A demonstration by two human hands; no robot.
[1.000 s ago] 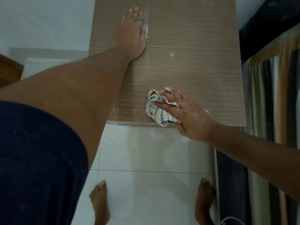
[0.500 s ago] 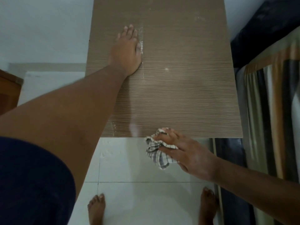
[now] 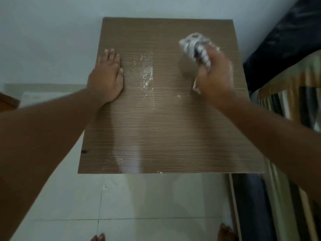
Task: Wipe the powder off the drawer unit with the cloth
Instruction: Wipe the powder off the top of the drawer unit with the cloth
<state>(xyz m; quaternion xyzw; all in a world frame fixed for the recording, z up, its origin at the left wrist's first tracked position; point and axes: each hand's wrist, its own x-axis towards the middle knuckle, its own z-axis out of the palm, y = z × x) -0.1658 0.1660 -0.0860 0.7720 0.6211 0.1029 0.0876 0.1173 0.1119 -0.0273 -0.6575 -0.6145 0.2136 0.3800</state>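
The drawer unit's brown wood-grain top (image 3: 165,129) fills the middle of the head view. A streak of white powder (image 3: 147,73) runs down its centre, with small specks near the front edge (image 3: 159,171). My left hand (image 3: 106,77) lies flat, fingers together, on the left part of the top, just left of the streak. My right hand (image 3: 215,75) is over the far right part, gripping a crumpled checked cloth (image 3: 196,46) that sticks out beyond the fingers and is blurred by motion.
A bed with a striped cover (image 3: 291,94) and a dark blanket (image 3: 281,37) stands close on the right. White floor tiles (image 3: 139,197) lie in front, with my bare toes (image 3: 225,232) at the bottom. A pale wall (image 3: 52,40) is behind the unit.
My right hand has swept the cloth from the front edge up to the far right of the top. The left hand stays flat on the top. The head view has shifted back.
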